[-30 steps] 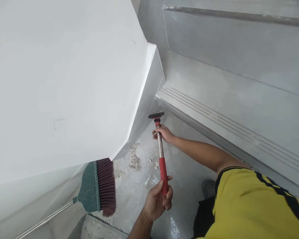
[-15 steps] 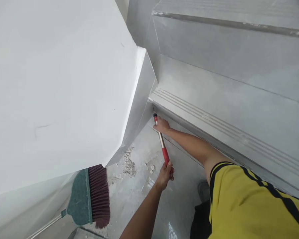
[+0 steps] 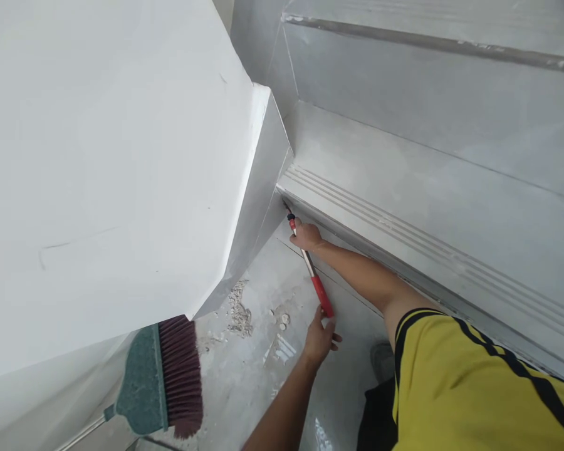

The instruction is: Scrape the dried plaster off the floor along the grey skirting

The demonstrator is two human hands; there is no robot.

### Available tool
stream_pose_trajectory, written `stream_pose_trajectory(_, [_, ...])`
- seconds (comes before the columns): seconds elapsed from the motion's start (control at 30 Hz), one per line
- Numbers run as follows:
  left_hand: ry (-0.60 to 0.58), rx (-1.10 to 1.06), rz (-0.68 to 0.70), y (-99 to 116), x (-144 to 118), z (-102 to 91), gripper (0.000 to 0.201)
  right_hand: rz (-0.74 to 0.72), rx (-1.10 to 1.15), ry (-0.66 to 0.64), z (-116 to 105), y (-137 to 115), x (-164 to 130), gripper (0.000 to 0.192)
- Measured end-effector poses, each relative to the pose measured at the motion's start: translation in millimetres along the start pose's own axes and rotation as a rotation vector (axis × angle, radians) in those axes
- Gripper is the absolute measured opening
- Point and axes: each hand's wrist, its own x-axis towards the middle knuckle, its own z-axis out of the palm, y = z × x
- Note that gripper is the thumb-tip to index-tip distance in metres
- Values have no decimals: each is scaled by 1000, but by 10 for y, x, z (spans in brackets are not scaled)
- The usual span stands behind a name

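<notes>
A long, slim tool (image 3: 309, 263) with a red grip, a bare metal shaft and a black collar slants through the corner beneath the lower stair step. Its narrow tip reaches in where the riser meets the side panel; the very end is hard to make out. My right hand (image 3: 306, 237) is closed round the shaft just behind the collar. At the rear end of the red grip, my left hand (image 3: 319, 335) pinches the tool between thumb and fingers, with its other fingers partly loose. What kind of tool it is I cannot tell.
Grey stair steps (image 3: 380, 156) with grooved edges rise on the right. A large white panel (image 3: 122, 156) fills the left. Crumbled debris (image 3: 239, 310) and small chips (image 3: 283, 321) lie on the tiled floor. A broom (image 3: 143, 382) with dark red bristles leans at lower left.
My left hand has moved a little right and down, swinging the tool's rear end with it, so the tool slants more. My right hand keeps its place near the collar. The view has shifted slightly.
</notes>
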Motion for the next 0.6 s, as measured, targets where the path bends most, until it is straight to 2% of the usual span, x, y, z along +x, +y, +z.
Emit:
stream_pose_trajectory(0.13, [-23,-48,-35,-270,-429,49,66,2,-2,23,5,-22,-39,43])
stream_pose_trajectory(0.3, [66,-37,-156,-534,-935,-201,65,-32,10,-21,25,-90,-87,45])
stream_pose_trajectory(0.43, [101,-36,-238,-559,-1271,-454,70,-7,34,44,5,-78,-69,43])
stream_pose_trajectory(0.6, [212,-5,-229,-506,-1647,-654,70,-53,25,15,-18,-36,-65,46])
